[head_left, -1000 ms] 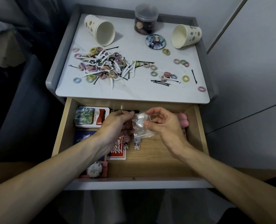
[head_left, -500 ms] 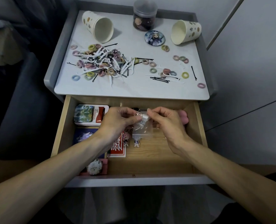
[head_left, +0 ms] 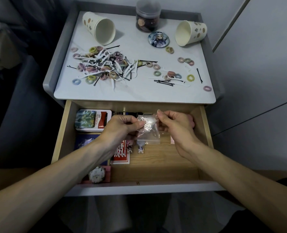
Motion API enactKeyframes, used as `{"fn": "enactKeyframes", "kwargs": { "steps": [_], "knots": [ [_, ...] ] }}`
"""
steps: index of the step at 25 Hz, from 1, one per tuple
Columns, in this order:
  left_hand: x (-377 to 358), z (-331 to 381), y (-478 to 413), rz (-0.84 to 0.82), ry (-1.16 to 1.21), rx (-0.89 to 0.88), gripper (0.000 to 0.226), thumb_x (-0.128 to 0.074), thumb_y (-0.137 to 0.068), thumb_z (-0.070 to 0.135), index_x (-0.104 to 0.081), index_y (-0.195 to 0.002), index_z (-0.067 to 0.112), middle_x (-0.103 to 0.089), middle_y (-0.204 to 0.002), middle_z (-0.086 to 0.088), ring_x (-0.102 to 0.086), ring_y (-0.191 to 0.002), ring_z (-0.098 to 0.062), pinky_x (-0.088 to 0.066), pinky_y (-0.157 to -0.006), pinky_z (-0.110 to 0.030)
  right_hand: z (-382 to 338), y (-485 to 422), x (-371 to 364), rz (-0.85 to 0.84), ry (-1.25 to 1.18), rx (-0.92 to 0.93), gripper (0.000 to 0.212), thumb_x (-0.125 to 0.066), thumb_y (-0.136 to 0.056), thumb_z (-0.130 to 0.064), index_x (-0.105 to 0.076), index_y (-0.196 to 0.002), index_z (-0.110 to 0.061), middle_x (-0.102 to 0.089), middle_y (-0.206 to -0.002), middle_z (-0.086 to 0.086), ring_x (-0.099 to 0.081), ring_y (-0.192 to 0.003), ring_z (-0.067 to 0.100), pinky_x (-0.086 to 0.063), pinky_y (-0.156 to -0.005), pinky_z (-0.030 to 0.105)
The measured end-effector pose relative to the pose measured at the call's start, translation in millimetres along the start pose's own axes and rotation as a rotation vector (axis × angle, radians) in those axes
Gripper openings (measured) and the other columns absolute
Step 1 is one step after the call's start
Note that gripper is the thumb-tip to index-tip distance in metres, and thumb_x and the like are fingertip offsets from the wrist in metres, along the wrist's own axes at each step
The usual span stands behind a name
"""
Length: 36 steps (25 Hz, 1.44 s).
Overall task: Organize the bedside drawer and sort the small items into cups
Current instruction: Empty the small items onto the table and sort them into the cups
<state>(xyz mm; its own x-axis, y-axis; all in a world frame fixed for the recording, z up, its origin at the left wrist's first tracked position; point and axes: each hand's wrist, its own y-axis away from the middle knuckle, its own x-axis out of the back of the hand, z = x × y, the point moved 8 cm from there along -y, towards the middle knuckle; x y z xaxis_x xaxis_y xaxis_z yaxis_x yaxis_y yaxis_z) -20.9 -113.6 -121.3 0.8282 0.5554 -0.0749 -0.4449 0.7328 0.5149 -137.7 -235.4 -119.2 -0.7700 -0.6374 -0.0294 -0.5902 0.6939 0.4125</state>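
Clear plastic, a small zip bag (head_left: 148,132), hangs between the two hands above the open wooden drawer (head_left: 205,132). The left hand (head_left: 121,130) pinches the bag's upper left edge between thumb and forefinger, with its other fingers curled under. The right hand (head_left: 176,125) pinches the upper right corner, forefinger tip raised. Gripping opposite sides of the mouth like this looks meant to pull the seal apart, or to spread the film flat enough to check the contents. Something pale shows through, but I cannot tell what. The bag is held off the drawer floor, above a small figure charm (head_left: 141,148) and near a red printed packet (head_left: 121,153). A picture-lidded tin (head_left: 85,121) sits in the drawer's far left corner.

On the tabletop (head_left: 139,93) the sorting looks barely begun. Both paper cups lie on their sides, the left cup (head_left: 100,29) and the right cup (head_left: 190,32), with nothing visible inside either. Hair ties (head_left: 91,77), bobby pins (head_left: 164,83) and white floss picks (head_left: 134,71) lie mixed, in a heap on the left and a thinner scatter on the right. A lidded jar (head_left: 147,17) and a round badge (head_left: 159,39) sit between the cups. By this layout, the drawer is probably being dealt with first.
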Motion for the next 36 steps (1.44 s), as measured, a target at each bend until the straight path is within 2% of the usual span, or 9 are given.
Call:
{"fn": "enactKeyframes", "kwargs": {
  "steps": [3, 6, 10, 14, 18, 21, 26, 32, 36],
  "knots": [
    [0.3, 0.5, -1.4, 0.027, 0.048, 0.003, 0.017, -0.065, -0.092, 0.018, -0.067, -0.087, 0.002, -0.07, -0.075, -0.008, -0.067, -0.067, -0.018, -0.054, -0.064, -0.033, -3.5, 3.9, -6.0, -0.047, 0.018, 0.032, 0.018, -0.066, -0.093, -0.024, -0.063, -0.105, -0.012, -0.073, -0.089, 0.002, -0.068, -0.076, 0.013, -0.054, -0.067, 0.026],
    [0.5, -1.2, -2.3, 0.05, 0.029, 0.014, 0.024, -0.063, -0.094, 0.021, -0.066, -0.094, -0.003, -0.069, -0.078, -0.011, -0.065, -0.07, -0.024, -0.05, -0.067, -0.038, -3.5, 10.3, -17.4, -0.143, 0.144, 0.126, 0.046, -0.072, -0.087, -0.011, -0.046, -0.124, -0.02, -0.071, -0.097, 0.01, -0.072, -0.084, 0.023, -0.059, -0.074, 0.032],
    [2.1, -2.3, -1.8, 0.034, -0.058, 0.02, 0.022, -0.075, -0.083, 0.008, -0.065, -0.101, -0.002, -0.071, -0.088, -0.018, -0.067, -0.069, -0.021, -0.056, -0.066, -0.034, -7.6, 9.1, -14.5, -0.145, 0.172, 0.19, 0.035, -0.067, -0.089, -0.001, -0.047, -0.114, -0.015, -0.069, -0.086, 0.008, -0.072, -0.073, 0.018, -0.056, -0.063, 0.025],
    [4.0, -4.0, -1.7, 0.019, -0.109, 0.051, 0.015, -0.072, -0.083, 0.001, -0.066, -0.097, 0.0, -0.072, -0.086, -0.015, -0.069, -0.071, -0.021, -0.057, -0.069, -0.033, 2.0, 6.1, -21.6, -0.282, 0.301, 0.214, 0.015, -0.068, -0.089, -0.001, -0.065, -0.098, -0.012, -0.07, -0.088, -0.003, -0.069, -0.077, 0.012, -0.054, -0.069, 0.023],
    [9.8, -2.1, -2.2, 0.05, -0.122, 0.046, 0.01, -0.059, -0.094, 0.001, -0.065, -0.102, 0.003, -0.074, -0.088, -0.016, -0.068, -0.07, -0.023, -0.059, -0.073, -0.04, -0.4, -16.7, 1.5, -0.117, 0.436, 0.215, 0.015, -0.071, -0.088, -0.005, -0.07, -0.092, -0.019, -0.07, -0.094, -0.005, -0.062, -0.081, 0.004, -0.05, -0.075, 0.02],
    [20.8, 4.2, -4.1, 0.124, -0.154, 0.029, 0.013, -0.058, -0.093, 0.001, -0.065, -0.103, 0.005, -0.075, -0.088, -0.013, -0.068, -0.067, -0.019, -0.057, -0.064, -0.032, -0.8, -32.3, 22.0, 0.071, 0.637, 0.194, 0.013, -0.073, -0.086, -0.005, -0.071, -0.092, -0.017, -0.067, -0.083, -0.007, -0.054, -0.07, 0.001, -0.04, -0.061, 0.005],
    [22.7, 5.0, -5.1, 0.126, -0.163, 0.038, 0.012, -0.06, -0.092, 0.005, -0.066, -0.102, 0.01, -0.076, -0.086, -0.009, -0.068, -0.067, -0.017, -0.054, -0.066, -0.031, 15.5, -46.6, 20.0, 0.046, 0.778, 0.234, 0.016, -0.074, -0.084, -0.004, -0.07, -0.094, -0.016, -0.06, -0.074, -0.012, -0.055, -0.067, 0.005, -0.043, -0.061, 0.013],
    [19.4, 11.1, -5.6, 0.082, -0.291, 0.011, 0.01, -0.061, -0.093, 0.011, -0.068, -0.1, 0.013, -0.076, -0.086, -0.005, -0.069, -0.072, -0.018, -0.056, -0.072, -0.034, 9.1, -34.7, 8.0, -0.028, 0.996, 0.39, 0.032, -0.073, -0.087, -0.011, -0.069, -0.119, -0.012, -0.069, -0.104, -0.001, -0.057, -0.083, -0.002, -0.031, -0.073, -0.007],
    [13.0, 25.1, -0.8, 0.029, -0.359, -0.009, 0.009, -0.06, -0.094, 0.013, -0.068, -0.099, 0.011, -0.076, -0.084, -0.006, -0.069, -0.072, -0.021, -0.055, -0.072, -0.035, 2.1, -23.3, 15.9, 0.027, 1.183, 0.397, 0.042, -0.067, -0.092, -0.028, -0.06, -0.133, -0.032, -0.067, -0.116, 0.005, -0.06, -0.112, 0.02, -0.035, -0.103, 0.03]
  ]
}}
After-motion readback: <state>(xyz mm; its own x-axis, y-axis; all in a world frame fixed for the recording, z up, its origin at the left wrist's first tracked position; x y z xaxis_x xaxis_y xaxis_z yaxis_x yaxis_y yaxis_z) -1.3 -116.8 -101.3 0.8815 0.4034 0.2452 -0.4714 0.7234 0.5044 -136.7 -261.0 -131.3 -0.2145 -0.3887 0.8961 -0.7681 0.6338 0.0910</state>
